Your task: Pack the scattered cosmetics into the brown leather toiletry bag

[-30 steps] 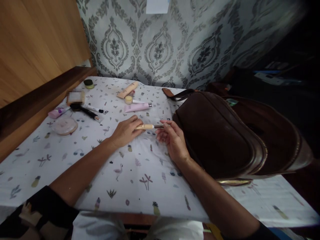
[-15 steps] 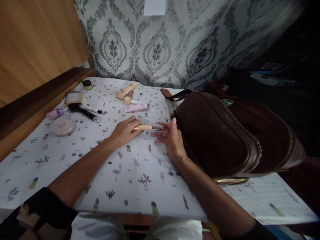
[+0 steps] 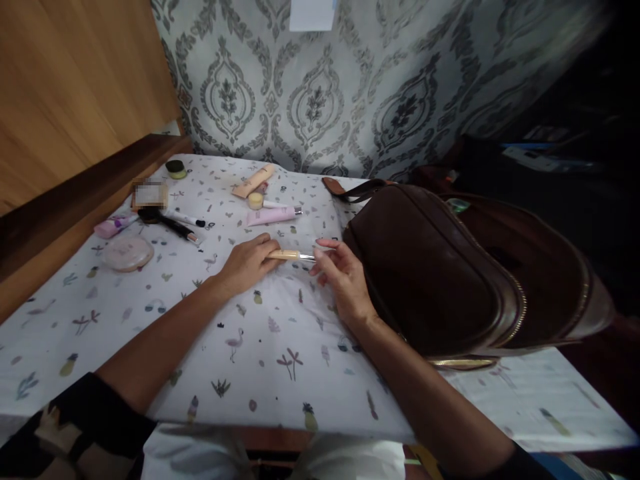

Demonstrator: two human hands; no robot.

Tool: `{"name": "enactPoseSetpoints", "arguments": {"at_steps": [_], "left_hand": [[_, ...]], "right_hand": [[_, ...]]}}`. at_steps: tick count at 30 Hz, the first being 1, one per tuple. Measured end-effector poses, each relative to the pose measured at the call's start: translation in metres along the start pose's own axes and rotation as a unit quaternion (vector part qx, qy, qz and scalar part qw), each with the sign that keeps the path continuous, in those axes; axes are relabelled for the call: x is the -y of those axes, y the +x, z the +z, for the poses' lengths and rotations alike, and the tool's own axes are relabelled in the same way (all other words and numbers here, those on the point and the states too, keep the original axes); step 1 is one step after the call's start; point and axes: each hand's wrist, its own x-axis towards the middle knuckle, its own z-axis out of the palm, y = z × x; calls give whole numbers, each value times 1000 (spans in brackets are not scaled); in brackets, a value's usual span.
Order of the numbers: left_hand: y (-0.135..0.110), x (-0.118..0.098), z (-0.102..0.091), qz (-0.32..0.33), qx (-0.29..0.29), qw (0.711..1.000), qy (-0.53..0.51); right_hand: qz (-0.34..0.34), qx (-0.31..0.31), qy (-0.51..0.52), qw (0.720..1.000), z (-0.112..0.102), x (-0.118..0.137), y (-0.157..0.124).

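Left of a brown bag (image 3: 430,267), a slim cream tube (image 3: 284,255) is held level over the table (image 3: 200,367). The left hand (image 3: 250,263) grasps its body, seemingly to steady it; the right hand (image 3: 347,280), nearest the bag, pinches the silver end (image 3: 307,257), apparently supporting it there.

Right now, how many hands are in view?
2: the left hand grips the slim yellowish item; the right hand is at its other end, beside the brown bag.

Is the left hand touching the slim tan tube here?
Touching. The head view shows the left hand closed over one end of the slim tan tube, with no gap between them.
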Motion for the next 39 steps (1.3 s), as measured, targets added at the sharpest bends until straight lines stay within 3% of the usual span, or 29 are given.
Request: {"name": "enactPoseSetpoints", "arguments": {"at_steps": [4, 9, 16, 24, 31, 39], "left_hand": [[-1, -1, -3, 32, -5, 999, -7], [-1, -6, -5, 64, -7, 997, -46], [0, -3, -3, 12, -19, 999, -35], [-1, -6, -1, 54, -33, 996, -68], [1, -12, -9, 25, 9, 993, -117], [-2, -24, -14, 24, -26, 992, -120]], "right_hand": [[-18, 24, -11, 999, -1, -2, 1], [8, 19, -71, 997, -4, -5, 0], [-16, 19, 3, 1000, -2, -6, 2], [19, 30, -53, 998, -3, -9, 2], [-12, 52, 8, 999, 2, -3, 1], [-12, 47, 30, 998, -1, -4, 0]]}}
